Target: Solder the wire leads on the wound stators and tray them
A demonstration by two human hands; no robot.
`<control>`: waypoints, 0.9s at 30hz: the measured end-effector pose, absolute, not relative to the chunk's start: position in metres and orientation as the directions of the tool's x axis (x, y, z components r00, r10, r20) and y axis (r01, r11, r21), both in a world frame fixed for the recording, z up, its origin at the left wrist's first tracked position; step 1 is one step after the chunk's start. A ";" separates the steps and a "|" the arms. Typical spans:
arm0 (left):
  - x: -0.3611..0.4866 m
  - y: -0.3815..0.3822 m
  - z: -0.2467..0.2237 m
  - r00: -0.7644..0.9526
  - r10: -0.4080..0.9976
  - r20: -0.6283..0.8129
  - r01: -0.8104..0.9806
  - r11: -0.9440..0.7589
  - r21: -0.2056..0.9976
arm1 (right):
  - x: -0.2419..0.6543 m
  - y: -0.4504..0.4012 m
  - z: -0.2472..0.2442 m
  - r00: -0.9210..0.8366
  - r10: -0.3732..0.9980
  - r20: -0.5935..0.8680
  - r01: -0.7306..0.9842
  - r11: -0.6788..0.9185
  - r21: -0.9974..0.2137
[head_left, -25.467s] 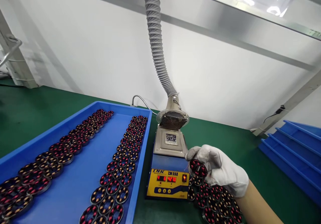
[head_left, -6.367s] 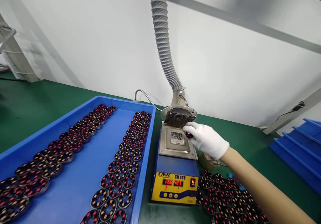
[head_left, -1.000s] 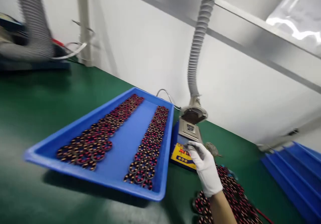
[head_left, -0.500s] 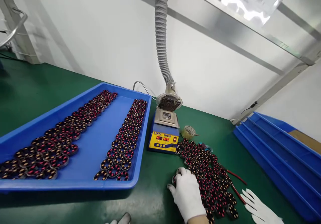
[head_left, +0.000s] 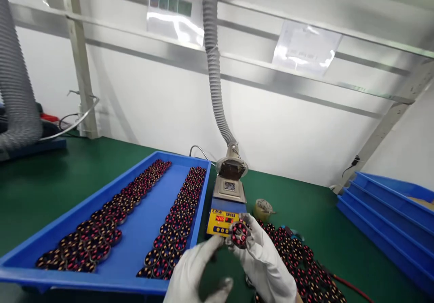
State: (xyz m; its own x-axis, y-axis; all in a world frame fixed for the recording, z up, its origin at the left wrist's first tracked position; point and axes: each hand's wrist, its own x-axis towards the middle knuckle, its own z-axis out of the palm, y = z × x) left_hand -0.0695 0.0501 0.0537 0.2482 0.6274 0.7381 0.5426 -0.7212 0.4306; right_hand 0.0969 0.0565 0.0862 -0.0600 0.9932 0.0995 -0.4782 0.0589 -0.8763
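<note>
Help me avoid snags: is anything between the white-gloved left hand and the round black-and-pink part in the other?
No separate object shows between the left hand and the round part. Only fingers of the white-gloved right hand edge the part's rim.

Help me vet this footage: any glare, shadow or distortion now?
Head view: white glare on the plastic sheets; head view: faint shadow slanting down the wall; head view: posts leaning outward, suggesting lens distortion; head view: ring in the right hand readable.
</note>
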 end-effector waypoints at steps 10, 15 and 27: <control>-0.038 0.093 0.119 0.191 0.415 0.890 0.429 -0.851 0.304 | 0.098 0.083 0.121 0.067 0.888 0.455 -0.455 0.433 -0.778; -0.037 0.103 0.121 0.383 0.334 0.861 0.281 -0.930 0.236 | 0.113 0.065 0.128 0.093 0.858 0.505 -0.256 0.511 -0.821; -0.043 0.116 0.112 0.425 0.206 0.881 0.464 -0.886 -0.016 | 0.119 0.099 0.111 0.176 0.904 0.391 -0.660 0.403 -0.635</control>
